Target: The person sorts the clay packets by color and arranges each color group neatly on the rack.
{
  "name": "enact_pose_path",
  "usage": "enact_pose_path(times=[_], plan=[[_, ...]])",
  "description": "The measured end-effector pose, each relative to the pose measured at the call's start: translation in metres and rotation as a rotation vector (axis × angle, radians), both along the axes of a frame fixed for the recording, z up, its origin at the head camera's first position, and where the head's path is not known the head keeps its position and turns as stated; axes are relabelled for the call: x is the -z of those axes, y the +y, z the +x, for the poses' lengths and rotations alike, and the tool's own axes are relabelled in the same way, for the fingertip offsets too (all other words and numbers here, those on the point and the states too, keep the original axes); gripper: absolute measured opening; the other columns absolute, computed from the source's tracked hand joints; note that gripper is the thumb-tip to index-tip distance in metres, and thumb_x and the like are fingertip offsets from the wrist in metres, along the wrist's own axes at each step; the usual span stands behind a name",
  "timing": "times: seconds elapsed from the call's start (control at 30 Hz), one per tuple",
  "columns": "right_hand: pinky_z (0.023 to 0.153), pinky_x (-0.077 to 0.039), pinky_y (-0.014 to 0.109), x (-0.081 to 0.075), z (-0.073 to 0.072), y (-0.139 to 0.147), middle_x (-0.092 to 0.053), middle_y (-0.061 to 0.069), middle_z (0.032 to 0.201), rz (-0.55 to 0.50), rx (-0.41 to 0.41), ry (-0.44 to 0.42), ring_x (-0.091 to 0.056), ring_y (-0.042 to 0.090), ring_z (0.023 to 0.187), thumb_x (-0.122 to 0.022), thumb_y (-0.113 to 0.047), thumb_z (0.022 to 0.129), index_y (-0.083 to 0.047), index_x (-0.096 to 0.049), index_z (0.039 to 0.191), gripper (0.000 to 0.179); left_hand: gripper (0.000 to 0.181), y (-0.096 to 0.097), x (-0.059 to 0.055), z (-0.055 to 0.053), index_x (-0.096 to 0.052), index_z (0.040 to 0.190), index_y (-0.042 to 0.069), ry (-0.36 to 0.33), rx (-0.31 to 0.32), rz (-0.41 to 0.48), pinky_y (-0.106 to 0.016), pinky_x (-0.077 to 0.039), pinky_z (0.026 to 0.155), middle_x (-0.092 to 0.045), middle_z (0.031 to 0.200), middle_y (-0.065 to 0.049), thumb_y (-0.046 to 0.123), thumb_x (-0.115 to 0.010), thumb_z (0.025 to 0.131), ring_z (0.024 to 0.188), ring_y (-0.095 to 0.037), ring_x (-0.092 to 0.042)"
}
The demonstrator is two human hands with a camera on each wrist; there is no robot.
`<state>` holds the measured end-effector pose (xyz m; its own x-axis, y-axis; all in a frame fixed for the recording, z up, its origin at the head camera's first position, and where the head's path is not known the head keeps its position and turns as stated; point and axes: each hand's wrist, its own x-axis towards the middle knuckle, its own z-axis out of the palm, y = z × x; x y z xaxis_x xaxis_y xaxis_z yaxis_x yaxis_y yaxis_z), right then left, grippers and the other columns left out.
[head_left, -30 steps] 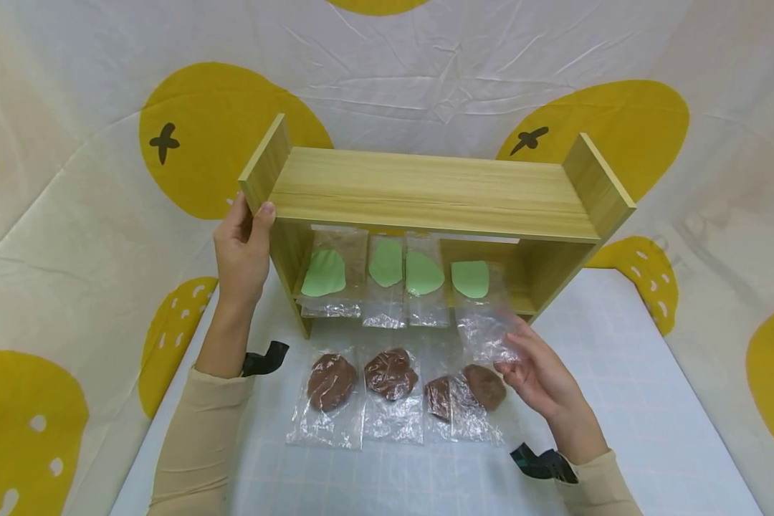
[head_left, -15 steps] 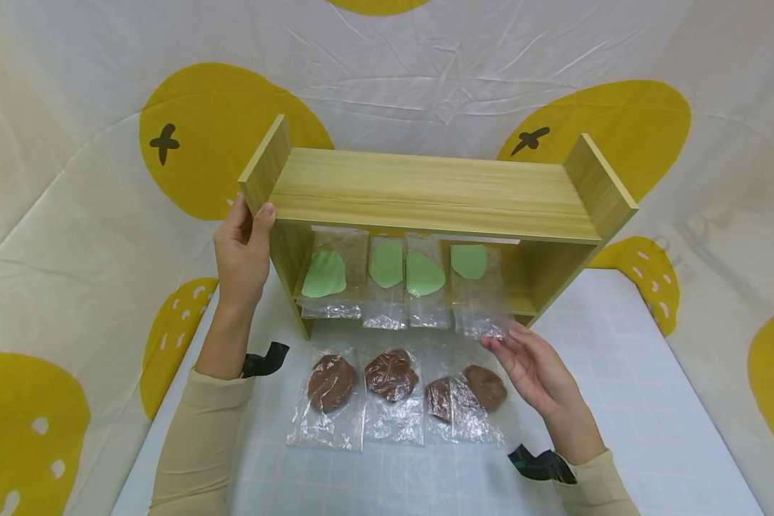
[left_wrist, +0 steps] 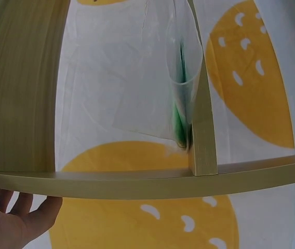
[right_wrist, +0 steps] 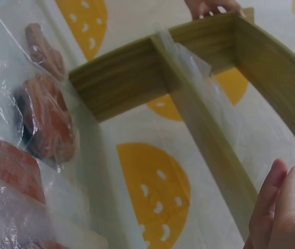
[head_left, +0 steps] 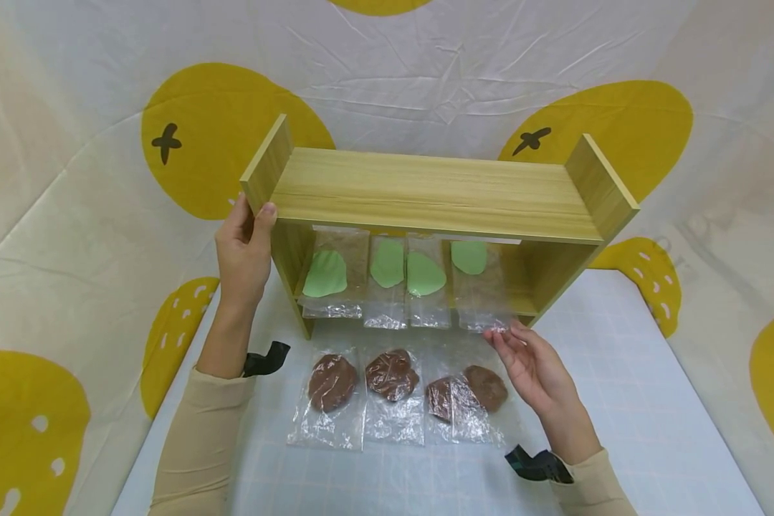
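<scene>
My left hand [head_left: 241, 247] grips the upper left side panel of a wooden shelf [head_left: 438, 193], thumb in front. In the left wrist view, fingers [left_wrist: 43, 212] curl against the panel's outer edge. On the lower board lie several clear plastic bags, each with a flat green piece: the leftmost bag [head_left: 325, 272], two middle bags [head_left: 387, 265], and the rightmost bag [head_left: 484, 297]. My right hand [head_left: 542, 373] has its fingertips at the front edge of that rightmost bag. Its fingers [right_wrist: 287, 197] look extended in the right wrist view; no bag shows between them there.
On the pale tablecloth [head_left: 361, 480], in front of the shelf, several clear bags with brown lumps [head_left: 332, 383] lie in a row; the two at the right overlap. A white cloth with yellow shapes [head_left: 400, 64] hangs behind.
The rightmost green bag has slid back and flattened onto the lower board. My right hand followed it slightly up and left, its hold loosening. My left hand stays put.
</scene>
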<state>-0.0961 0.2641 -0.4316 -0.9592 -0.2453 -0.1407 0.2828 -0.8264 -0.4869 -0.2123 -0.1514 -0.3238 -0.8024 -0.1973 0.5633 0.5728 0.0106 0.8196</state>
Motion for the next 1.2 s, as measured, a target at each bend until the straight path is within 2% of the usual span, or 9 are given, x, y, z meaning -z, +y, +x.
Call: enact_pose_path(times=[0.17, 0.33, 0.43, 0.53, 0.7, 0.93, 1.2], plan=[[0.105, -0.038, 0.027, -0.001, 0.0, -0.001, -0.052, 0.018, 0.118, 0.013, 0.013, -0.007, -0.062, 0.029, 0.113, -0.041, -0.01, 0.108, -0.004, -0.037, 0.124, 0.017, 0.038, 0.0, -0.001, 0.001, -0.059, 0.139, 0.007, -0.002, -0.002, -0.007, -0.034, -0.048, 0.093, -0.063, 0.124, -0.015, 0.012, -0.06, 0.101, 0.108, -0.026, -0.057], [0.105, -0.039, 0.029, 0.0, 0.001, -0.001, -0.051, 0.014, 0.116, 0.049, 0.012, 0.016, -0.06, 0.029, 0.115, -0.039, -0.009, 0.109, -0.004, -0.046, 0.119, 0.013, 0.038, 0.001, -0.002, 0.003, -0.06, 0.139, 0.008, -0.007, -0.003, -0.013, -0.034, -0.048, 0.093, -0.063, 0.124, -0.014, 0.015, -0.06, 0.101, 0.109, -0.027, -0.057], [0.098, -0.047, 0.029, 0.001, 0.003, 0.001, -0.056, 0.013, 0.113, 0.148, 0.018, 0.035, -0.062, 0.027, 0.11, -0.039, -0.009, 0.109, -0.006, -0.052, 0.113, 0.014, 0.038, 0.002, -0.003, 0.004, -0.06, 0.139, 0.009, -0.013, -0.003, -0.022, -0.035, -0.048, 0.093, -0.063, 0.125, -0.014, 0.017, -0.06, 0.102, 0.109, -0.027, -0.057], [0.091, -0.052, 0.03, 0.003, 0.005, 0.004, -0.061, 0.012, 0.109, 0.284, 0.018, 0.054, -0.064, 0.026, 0.103, -0.039, -0.008, 0.109, -0.007, -0.05, 0.114, 0.012, 0.038, 0.002, -0.003, 0.005, -0.06, 0.139, 0.011, -0.022, -0.01, -0.037, -0.035, -0.049, 0.093, -0.063, 0.125, -0.013, 0.019, -0.06, 0.102, 0.109, -0.026, -0.057], [0.09, -0.053, 0.033, 0.008, 0.009, 0.01, -0.063, 0.009, 0.106, 0.479, 0.013, 0.086, -0.066, 0.023, 0.098, -0.043, -0.009, 0.108, -0.007, -0.046, 0.125, 0.018, 0.039, 0.001, -0.004, 0.006, -0.059, 0.14, 0.012, -0.032, -0.016, -0.046, -0.036, -0.049, 0.094, -0.063, 0.126, -0.013, 0.021, -0.06, 0.102, 0.11, -0.026, -0.057], [0.087, -0.054, 0.033, 0.018, 0.011, 0.021, -0.064, 0.008, 0.106, 0.734, -0.027, 0.16, -0.067, 0.021, 0.095, -0.048, -0.013, 0.107, -0.008, -0.06, 0.125, 0.022, 0.039, 0.001, -0.004, 0.006, -0.059, 0.14, 0.011, -0.025, -0.007, -0.046, -0.037, -0.048, 0.095, -0.062, 0.126, -0.013, 0.019, -0.06, 0.102, 0.11, -0.026, -0.057], [0.086, -0.055, 0.034, 0.03, 0.01, 0.029, -0.064, 0.007, 0.107, 0.915, -0.04, 0.171, -0.067, 0.022, 0.096, -0.052, -0.016, 0.106, -0.005, -0.057, 0.128, 0.025, 0.038, 0.002, -0.004, 0.006, -0.059, 0.139, 0.01, -0.015, 0.004, -0.036, -0.036, -0.048, 0.094, -0.062, 0.126, -0.013, 0.019, -0.06, 0.102, 0.111, -0.026, -0.056]])
